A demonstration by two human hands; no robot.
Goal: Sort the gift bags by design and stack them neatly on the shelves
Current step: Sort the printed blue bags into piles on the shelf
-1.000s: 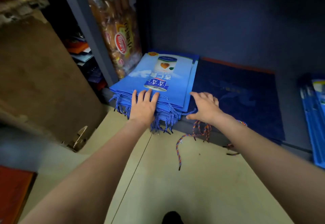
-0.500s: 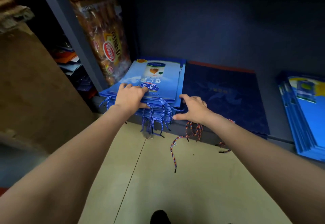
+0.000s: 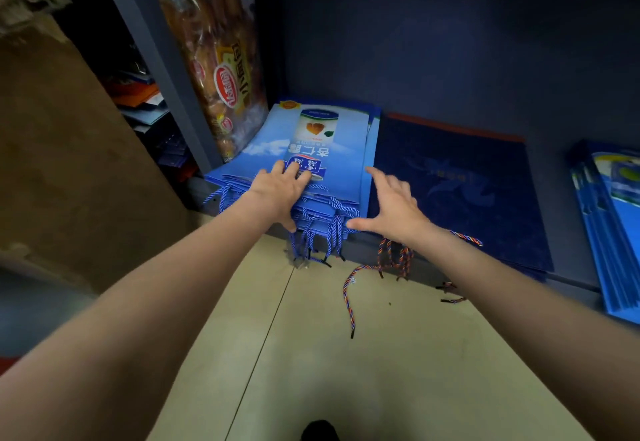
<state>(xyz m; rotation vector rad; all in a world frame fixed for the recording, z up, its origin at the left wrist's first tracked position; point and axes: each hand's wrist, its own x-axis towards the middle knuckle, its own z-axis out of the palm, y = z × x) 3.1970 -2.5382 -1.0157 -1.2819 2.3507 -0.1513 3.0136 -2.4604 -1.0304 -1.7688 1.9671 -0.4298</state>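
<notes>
Head view: the light blue bag stack [image 3: 311, 149] lies at the left end of the shelf [image 3: 568, 267], with the left hand [image 3: 280, 194] pressing flat on its front edge and the right hand [image 3: 391, 208] spread, fingers apart, just beside its right edge. Sorting appears well advanced — the dark blue bags [image 3: 460, 184] and a third stack [image 3: 613, 225] already lie separately. Judged remaining: squaring this stack — its cord handles [image 3: 322, 236] hang over the shelf front.
</notes>
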